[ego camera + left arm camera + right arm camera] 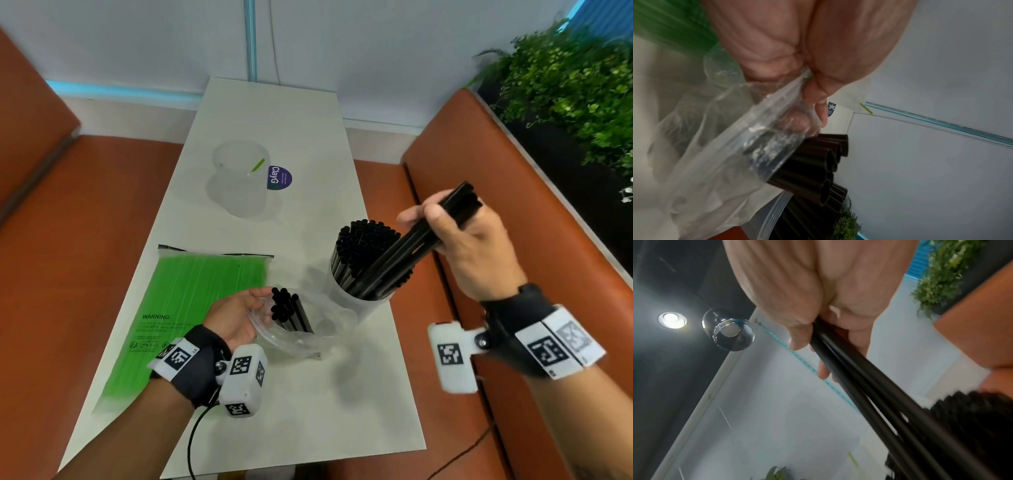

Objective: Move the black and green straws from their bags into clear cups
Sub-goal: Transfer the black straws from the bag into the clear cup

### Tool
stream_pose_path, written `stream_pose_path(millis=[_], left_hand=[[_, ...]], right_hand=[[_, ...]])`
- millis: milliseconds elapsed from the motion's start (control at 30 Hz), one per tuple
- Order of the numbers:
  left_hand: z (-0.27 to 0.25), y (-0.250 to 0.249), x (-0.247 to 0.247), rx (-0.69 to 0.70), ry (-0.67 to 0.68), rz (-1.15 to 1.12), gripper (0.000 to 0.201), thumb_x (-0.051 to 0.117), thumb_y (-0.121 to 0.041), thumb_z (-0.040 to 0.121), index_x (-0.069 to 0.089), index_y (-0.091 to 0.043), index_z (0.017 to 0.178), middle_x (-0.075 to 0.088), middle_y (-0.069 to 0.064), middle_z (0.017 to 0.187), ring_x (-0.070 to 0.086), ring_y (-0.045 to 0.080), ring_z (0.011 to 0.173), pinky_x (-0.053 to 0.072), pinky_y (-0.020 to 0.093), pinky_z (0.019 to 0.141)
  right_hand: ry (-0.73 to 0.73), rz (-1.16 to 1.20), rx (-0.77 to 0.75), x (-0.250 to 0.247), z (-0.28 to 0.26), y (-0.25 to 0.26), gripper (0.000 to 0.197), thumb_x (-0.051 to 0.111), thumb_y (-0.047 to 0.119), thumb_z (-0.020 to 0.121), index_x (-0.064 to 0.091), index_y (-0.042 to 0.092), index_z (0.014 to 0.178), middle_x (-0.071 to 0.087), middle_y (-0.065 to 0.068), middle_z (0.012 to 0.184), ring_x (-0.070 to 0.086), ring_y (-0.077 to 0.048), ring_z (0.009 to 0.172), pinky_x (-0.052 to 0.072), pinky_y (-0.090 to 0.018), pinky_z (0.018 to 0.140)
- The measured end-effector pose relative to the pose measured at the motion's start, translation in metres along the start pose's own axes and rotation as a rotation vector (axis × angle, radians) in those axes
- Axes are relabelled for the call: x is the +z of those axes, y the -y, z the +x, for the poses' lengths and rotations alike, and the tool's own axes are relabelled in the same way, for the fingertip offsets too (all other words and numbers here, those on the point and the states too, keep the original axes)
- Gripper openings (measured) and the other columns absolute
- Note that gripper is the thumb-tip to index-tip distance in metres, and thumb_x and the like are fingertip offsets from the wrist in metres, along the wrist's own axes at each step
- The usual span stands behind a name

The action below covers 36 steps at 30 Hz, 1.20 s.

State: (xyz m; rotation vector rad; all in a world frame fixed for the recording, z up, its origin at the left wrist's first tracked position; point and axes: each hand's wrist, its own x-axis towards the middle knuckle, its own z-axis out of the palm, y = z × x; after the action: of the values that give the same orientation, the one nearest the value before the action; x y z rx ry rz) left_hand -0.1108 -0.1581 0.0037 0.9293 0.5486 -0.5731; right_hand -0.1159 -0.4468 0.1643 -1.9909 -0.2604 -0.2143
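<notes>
Head view, right hand [469, 240] gripping black straws [424, 233], lowered into cup [346, 294]

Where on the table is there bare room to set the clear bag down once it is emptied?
Bare table lies at the near end, in front of the clear bag and the straw-filled cup. Another patch lies at the far end, behind the far cup. The middle is crowded: green straw bag, both hands.

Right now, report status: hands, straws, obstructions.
Left hand grips clear plastic bag, few black straws left inside. Right hand holds black straw bundle angled into crowded clear cup. Nothing blocking.
</notes>
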Motion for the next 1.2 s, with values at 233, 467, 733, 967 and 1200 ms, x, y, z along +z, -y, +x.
stream_pose_path(millis=[233,467,733,967,1200], left_hand=[[0.002,0.0,0.004,-0.005,0.013,-0.008,0.032,0.03,0.009,0.095,0.054,0.002,0.114,0.061,0.023,0.109,0.054,0.026,0.077,0.042,0.035,0.074],[0.004,0.001,0.002,-0.004,-0.011,-0.03,0.029,0.033,0.009,0.093,0.056,0.001,0.108,0.064,0.021,0.102,0.056,0.024,0.073,0.043,0.033,0.071],[0.007,0.0,0.0,-0.007,-0.021,-0.017,0.03,0.033,0.01,0.093,0.056,0.001,0.11,0.063,0.022,0.104,0.053,0.024,0.074,0.042,0.034,0.071],[0.004,0.002,0.003,0.008,-0.008,-0.021,0.028,0.032,0.009,0.094,0.055,0.001,0.109,0.062,0.022,0.102,0.054,0.026,0.076,0.042,0.035,0.072],[0.001,0.001,0.005,0.011,-0.006,-0.03,0.027,0.032,0.008,0.095,0.056,0.001,0.106,0.062,0.021,0.102,0.054,0.025,0.076,0.042,0.035,0.073]], right_hand=[[0.048,-0.119,-0.054,0.008,0.016,-0.024,0.013,0.053,0.032,0.096,0.064,0.036,0.092,0.068,0.003,0.108,0.064,-0.013,0.105,0.053,-0.04,0.093],[0.165,-0.424,0.228,0.059,-0.009,-0.098,0.047,0.064,0.034,0.092,0.05,0.023,0.136,0.036,0.01,0.154,0.01,-0.013,0.15,0.006,-0.049,0.122],[0.403,-0.759,-0.028,0.067,-0.003,-0.095,0.062,0.021,0.048,0.102,0.002,0.023,0.156,0.01,0.006,0.164,0.002,-0.013,0.151,0.011,-0.05,0.122],[0.522,-1.046,-0.036,0.073,0.009,-0.102,0.056,0.007,0.055,0.1,-0.004,0.04,0.153,-0.006,0.009,0.164,-0.009,-0.021,0.152,0.005,-0.063,0.116],[0.06,-0.375,-0.196,0.067,-0.026,-0.068,0.017,0.051,0.03,0.096,0.066,0.02,0.098,0.066,0.007,0.095,0.063,-0.011,0.086,0.053,-0.031,0.075]])
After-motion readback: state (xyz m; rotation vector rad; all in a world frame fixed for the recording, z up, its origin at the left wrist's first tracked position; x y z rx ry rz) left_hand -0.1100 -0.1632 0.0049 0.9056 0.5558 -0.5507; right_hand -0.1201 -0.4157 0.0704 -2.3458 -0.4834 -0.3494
